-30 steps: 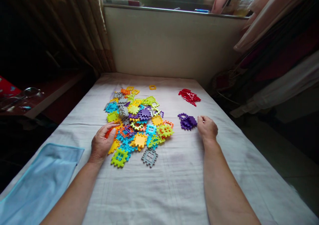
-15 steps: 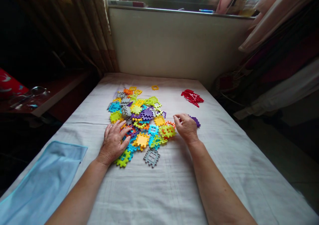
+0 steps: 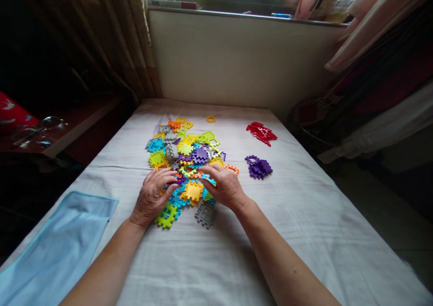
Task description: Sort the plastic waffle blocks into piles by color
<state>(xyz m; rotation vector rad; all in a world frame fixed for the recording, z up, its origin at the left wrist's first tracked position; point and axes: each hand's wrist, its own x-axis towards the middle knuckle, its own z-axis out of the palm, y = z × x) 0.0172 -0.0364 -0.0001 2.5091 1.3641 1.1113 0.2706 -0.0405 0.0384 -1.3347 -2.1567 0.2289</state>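
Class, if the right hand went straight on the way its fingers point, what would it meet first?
Most likely the right hand would meet the pile of notched pieces, probably near the lime-green curved one; its height above them is unclear.

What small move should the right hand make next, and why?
I'd probably have the right hand reach slightly forward and pinch the ribbed purple tile. It lies largely exposed in the mixed heap, just beyond the fingertips, while a purple pile and a red pile lie apart on the right.
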